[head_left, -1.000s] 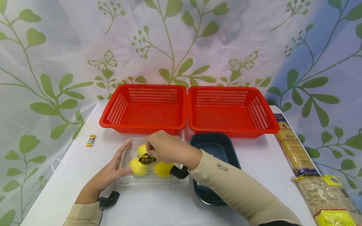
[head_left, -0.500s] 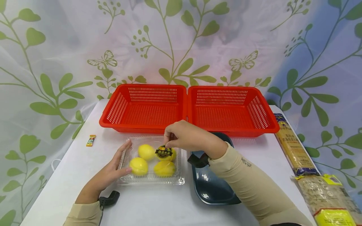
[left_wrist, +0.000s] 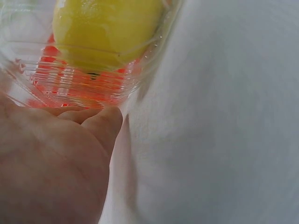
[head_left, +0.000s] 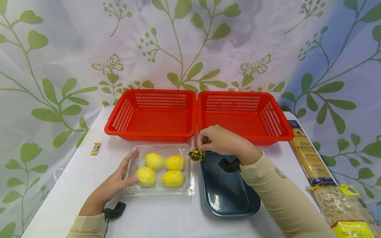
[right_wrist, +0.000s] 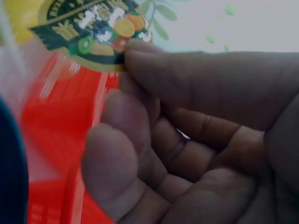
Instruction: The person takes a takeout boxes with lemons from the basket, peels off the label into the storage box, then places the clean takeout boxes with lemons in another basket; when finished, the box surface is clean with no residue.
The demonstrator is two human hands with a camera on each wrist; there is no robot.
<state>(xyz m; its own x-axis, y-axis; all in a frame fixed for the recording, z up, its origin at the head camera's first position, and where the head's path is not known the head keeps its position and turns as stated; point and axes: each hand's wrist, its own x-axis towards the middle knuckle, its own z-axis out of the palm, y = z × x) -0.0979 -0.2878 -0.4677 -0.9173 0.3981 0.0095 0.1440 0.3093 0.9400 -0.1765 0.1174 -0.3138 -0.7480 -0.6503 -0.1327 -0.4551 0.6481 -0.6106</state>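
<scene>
1. Red baskets (head_left: 151, 134): two, side by side, beyond both hands. Rigid plastic, I'd guess.
2. Blue tray (head_left: 226, 198): below and nearer than the right-hand pinch. Looks smooth and stiff.
3. Clear box (head_left: 162, 191): left of the pinch, lid looks closed. Thin plastic, so likely light, springy and slick; squeezing would buckle the walls. Best held low on the sides or by the rim.
4. Left hand (head_left: 120, 172): fingers fairly straight along the box's left side, thumb at its near corner. Bracing more than clamping, from where I'm standing.
5. Right hand (head_left: 224, 142): thumb and finger pinch narrow on the sticker, other fingers curled beneath.
6. Lemons (head_left: 154, 161): four inside the box, left of the pinch. Probably firm, and apt to roll if it tips.
7. Sticker (head_left: 196, 154): at the right fingertips, just off the box's right edge. Next to weightless, floppy, probably tacky behind; could fold on itself. Edge hold is right; keep skin off the back.
</scene>
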